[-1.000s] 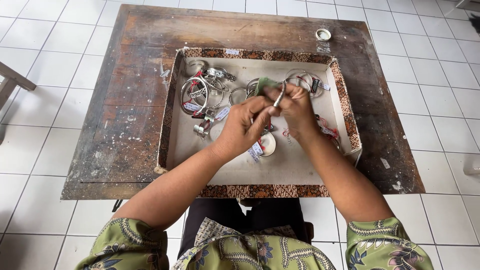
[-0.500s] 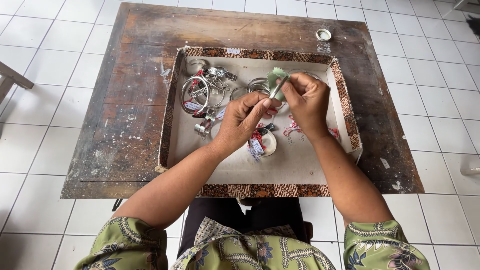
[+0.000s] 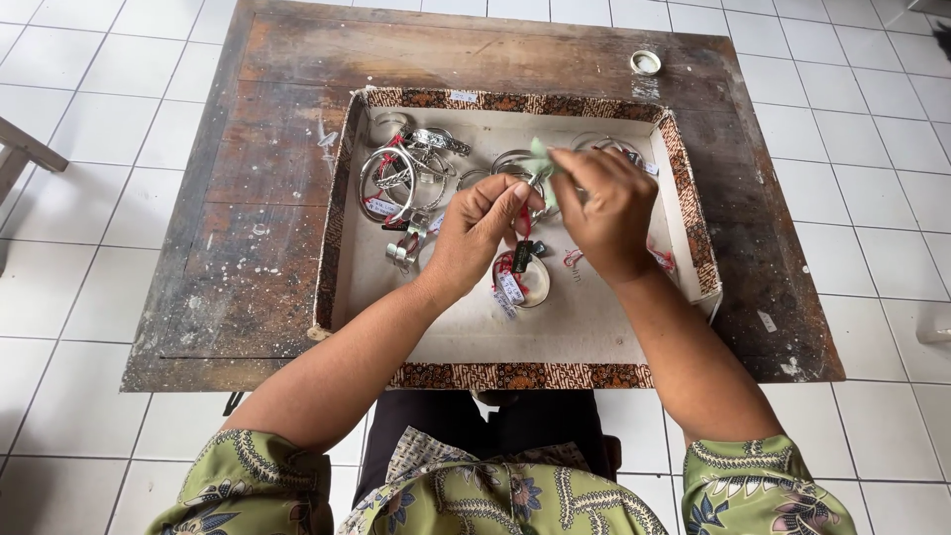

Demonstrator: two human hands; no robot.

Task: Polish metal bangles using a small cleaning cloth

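Observation:
My left hand [image 3: 480,233] pinches a silver bracelet from which a red string and a dark tag [image 3: 522,255] hang. My right hand [image 3: 606,213] holds a small pale green cloth [image 3: 541,160] against that piece. Both hands hover over a shallow tray [image 3: 347,287] with a brown patterned rim and a pale floor. Several silver bangles with red tags [image 3: 396,178] lie in the tray's far left part. Another tagged bangle [image 3: 523,282] lies below my hands.
The tray rests on a worn dark wooden table [image 3: 248,198] standing on white floor tiles. A small round white lid [image 3: 646,62] sits at the table's far right. A wooden leg of other furniture [image 3: 25,149] shows at the left edge.
Both hands have risen slightly toward the tray's far side, keeping the bracelet and cloth between them. The hanging tag has swung lower under my left hand.

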